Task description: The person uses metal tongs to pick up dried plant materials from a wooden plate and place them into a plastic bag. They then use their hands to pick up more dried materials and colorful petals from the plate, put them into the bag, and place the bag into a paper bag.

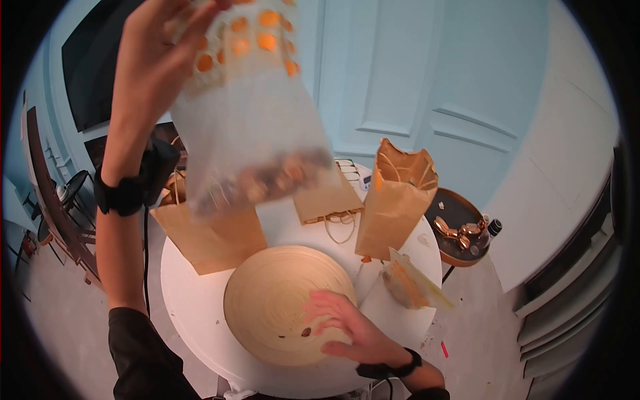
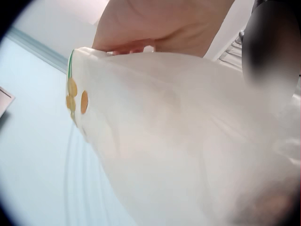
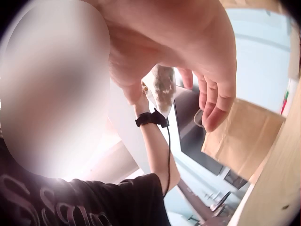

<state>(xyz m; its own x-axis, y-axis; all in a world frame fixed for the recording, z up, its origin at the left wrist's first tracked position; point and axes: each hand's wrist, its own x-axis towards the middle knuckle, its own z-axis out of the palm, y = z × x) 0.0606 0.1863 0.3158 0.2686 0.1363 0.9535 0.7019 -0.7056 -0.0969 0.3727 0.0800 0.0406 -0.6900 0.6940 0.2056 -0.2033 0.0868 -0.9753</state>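
Note:
My left hand [image 1: 157, 63] is raised high at the upper left, gripping the top of a frosted plastic bag [image 1: 250, 120] with orange dots. Brown roundish pieces, blurred through the plastic, lie along the bag's bottom. In the left wrist view the bag [image 2: 155, 132] hangs beneath the hand and fills most of the picture. Below, my right hand [image 1: 353, 337] hovers over the right side of a round, shallow wooden bowl [image 1: 267, 283], its fingers spread and nothing in them. A few small dark bits sit in the bowl.
The bowl stands on a round white table [image 1: 190, 310]. Behind it are a brown paper bag [image 1: 217, 240] at left, another lying down [image 1: 327, 203], and a tall opened one [image 1: 397, 207]. A smaller plastic pouch [image 1: 408, 283] lies at right. Beyond is a dark side table [image 1: 443, 207] with a copper balloon-dog figure [image 1: 460, 232].

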